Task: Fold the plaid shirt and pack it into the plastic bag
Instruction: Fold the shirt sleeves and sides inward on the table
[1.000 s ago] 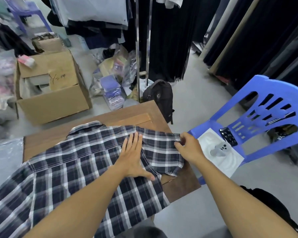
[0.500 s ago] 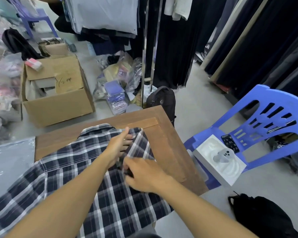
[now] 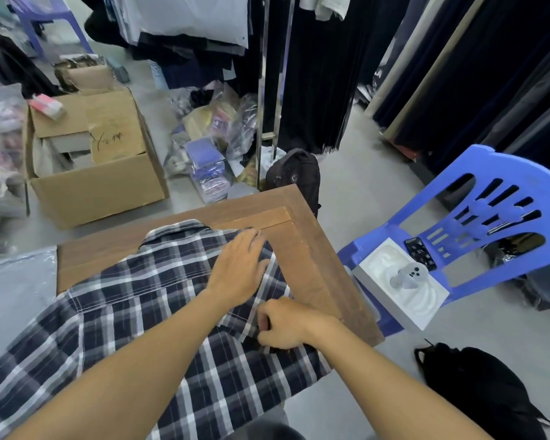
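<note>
Plaid shirt (image 3: 134,315) lies spread on the wooden table (image 3: 311,268), collar away from the person. Left hand (image 3: 240,271) presses flat, fingers open, on its folded right side (palm down); right hand (image 3: 288,323) is curled, pinching the fabric edge nearby.

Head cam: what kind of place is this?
Likely a clothing shop's stockroom: dark garments hang on a rack, bagged goods and a cardboard box sit on the floor, and a plaid shirt lies on the wooden table.
</note>
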`<move>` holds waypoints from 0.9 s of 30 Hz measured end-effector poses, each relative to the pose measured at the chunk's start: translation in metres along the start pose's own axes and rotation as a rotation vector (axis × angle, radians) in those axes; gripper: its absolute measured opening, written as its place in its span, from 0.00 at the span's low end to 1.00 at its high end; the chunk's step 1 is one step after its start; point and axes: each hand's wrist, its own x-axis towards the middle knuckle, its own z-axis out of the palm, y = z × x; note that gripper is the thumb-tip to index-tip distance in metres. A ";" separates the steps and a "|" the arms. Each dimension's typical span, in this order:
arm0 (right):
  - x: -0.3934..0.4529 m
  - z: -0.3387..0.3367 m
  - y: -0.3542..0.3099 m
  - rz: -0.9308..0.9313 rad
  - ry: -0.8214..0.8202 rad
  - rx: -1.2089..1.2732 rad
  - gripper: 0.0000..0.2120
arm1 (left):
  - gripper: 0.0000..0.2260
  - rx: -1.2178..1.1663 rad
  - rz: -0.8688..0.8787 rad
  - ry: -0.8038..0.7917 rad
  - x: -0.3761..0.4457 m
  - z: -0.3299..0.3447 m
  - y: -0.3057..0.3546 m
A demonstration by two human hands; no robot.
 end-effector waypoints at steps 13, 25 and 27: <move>0.008 0.006 0.005 0.091 -0.195 0.123 0.14 | 0.36 0.084 0.040 -0.427 0.006 0.027 -0.019; 0.090 -0.079 0.015 0.134 0.574 0.396 0.08 | 0.13 0.116 -0.652 -0.006 -0.077 -0.074 -0.162; 0.102 -0.080 0.017 0.179 0.573 0.379 0.11 | 0.13 0.145 -0.750 -0.044 -0.093 -0.079 -0.182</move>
